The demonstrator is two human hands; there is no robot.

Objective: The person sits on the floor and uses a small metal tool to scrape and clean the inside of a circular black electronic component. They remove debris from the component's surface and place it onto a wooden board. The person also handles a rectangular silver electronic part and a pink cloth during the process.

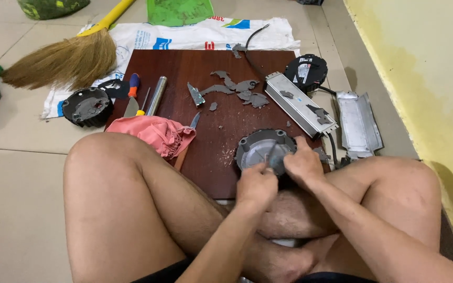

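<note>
A round grey metal housing (265, 150), dish-shaped and seemingly cast, sits at the near edge of a dark red-brown board (184, 73) on the tiled floor, right in front of the seated person's crossed legs. The right hand (303, 163) clamps down on its right rim, fingers curled over the edge. The left hand (257, 186) is closed around a thin metal tool (270, 153), probably a small screwdriver or scraper, its tip angled into the dish; the blade is too small to name for sure.

Beyond the housing, torn grey gasket scraps (237, 88) lie scattered, with a long silver driver box (300, 105) to the right and a bent metal cover plate (359, 123) off the board. A pink cloth (155, 132), a small knife (195, 94), an orange-handled screwdriver (133, 84) and a steel tube (156, 95) lie left, near a second black round housing (87, 106) and a broom (64, 60).

The risk as I judge it: the tool points toward the bracing hand, so a slip off hardened residue could jab those fingers or bare legs.
</note>
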